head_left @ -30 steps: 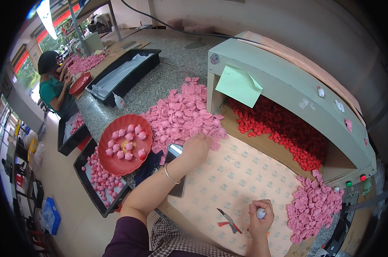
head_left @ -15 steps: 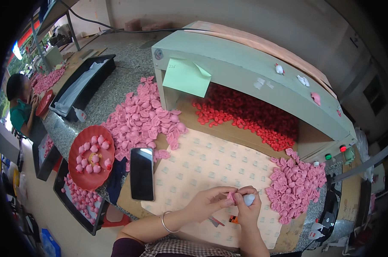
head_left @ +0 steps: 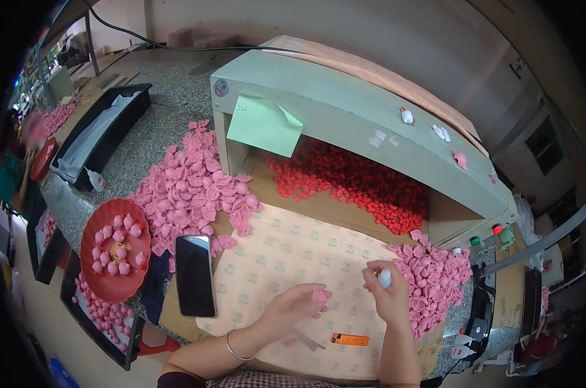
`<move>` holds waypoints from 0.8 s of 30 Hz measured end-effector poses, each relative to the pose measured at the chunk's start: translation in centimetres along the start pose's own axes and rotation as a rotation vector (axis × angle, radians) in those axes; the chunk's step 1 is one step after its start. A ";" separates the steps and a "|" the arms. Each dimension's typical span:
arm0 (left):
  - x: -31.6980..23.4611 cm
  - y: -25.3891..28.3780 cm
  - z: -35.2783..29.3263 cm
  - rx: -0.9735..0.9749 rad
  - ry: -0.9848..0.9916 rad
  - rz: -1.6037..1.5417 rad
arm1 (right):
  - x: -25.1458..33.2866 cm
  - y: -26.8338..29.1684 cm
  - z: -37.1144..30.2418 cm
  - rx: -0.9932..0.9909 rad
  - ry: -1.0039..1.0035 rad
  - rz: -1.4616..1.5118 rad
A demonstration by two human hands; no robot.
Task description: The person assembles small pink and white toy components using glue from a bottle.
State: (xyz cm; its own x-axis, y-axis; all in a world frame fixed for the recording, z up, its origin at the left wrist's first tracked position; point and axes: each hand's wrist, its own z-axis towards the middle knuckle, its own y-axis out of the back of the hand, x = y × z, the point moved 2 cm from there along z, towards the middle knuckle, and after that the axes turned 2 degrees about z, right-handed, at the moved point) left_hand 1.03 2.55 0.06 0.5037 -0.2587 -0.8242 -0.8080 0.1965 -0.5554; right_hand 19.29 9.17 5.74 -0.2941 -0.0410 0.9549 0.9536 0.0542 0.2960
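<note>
Over the patterned sheet (head_left: 286,252), my left hand (head_left: 285,312) keeps a small pink moulded piece (head_left: 319,297) between thumb and fingers. To its right and apart from it, my right hand (head_left: 392,300) is closed around a small pale blue bottle (head_left: 385,279); only its rounded end shows. A flat orange and black object (head_left: 351,339) lies on the sheet between my forearms. Beside my left wrist is a thin pointed tool (head_left: 306,341), its kind unclear. A heap of pink pieces (head_left: 429,284) lies just right of my right hand.
A pale green open-fronted box (head_left: 344,107) holds many red pieces (head_left: 370,194). Left of the sheet are a phone (head_left: 195,275), a large pink heap (head_left: 189,181) and a red plate (head_left: 105,284). White squeeze bottles (head_left: 462,349) stand at right. Another person (head_left: 11,171) sits far left.
My hands were together at the pink piece and have moved apart, left hand leftward, right hand upward. More of the orange object shows. The whole view has shifted slightly.
</note>
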 end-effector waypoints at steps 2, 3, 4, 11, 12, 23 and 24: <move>0.1 0.0 0.0 -0.013 -0.011 -0.016 | -1.7 -0.1 4.0 -0.049 0.043 -0.093; 0.1 0.2 -0.1 -0.044 -0.020 -0.024 | -3.3 -0.5 6.4 -0.074 0.046 -0.147; 0.0 0.1 0.0 -0.038 -0.025 -0.025 | -4.5 -0.7 8.9 -0.133 0.161 -0.268; 0.5 0.7 0.5 -0.050 0.004 -0.006 | -3.0 -4.4 17.8 -0.330 0.256 -0.950; 0.6 0.8 0.4 -0.042 0.001 -0.012 | -3.5 -4.7 18.7 -0.261 0.230 -1.021; 0.0 0.4 0.6 -0.055 -0.047 -0.027 | -4.7 -1.6 18.2 -0.176 0.211 -0.370; -0.1 0.7 0.4 -0.082 -0.063 -0.036 | -3.0 -2.0 16.2 -0.068 0.035 0.003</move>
State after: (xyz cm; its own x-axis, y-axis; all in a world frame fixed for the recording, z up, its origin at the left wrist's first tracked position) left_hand 0.59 3.09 -0.31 0.5493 -0.2035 -0.8104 -0.8099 0.1092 -0.5764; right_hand 17.23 25.34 2.61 -0.2901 -0.0757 0.9540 0.9569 -0.0139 0.2899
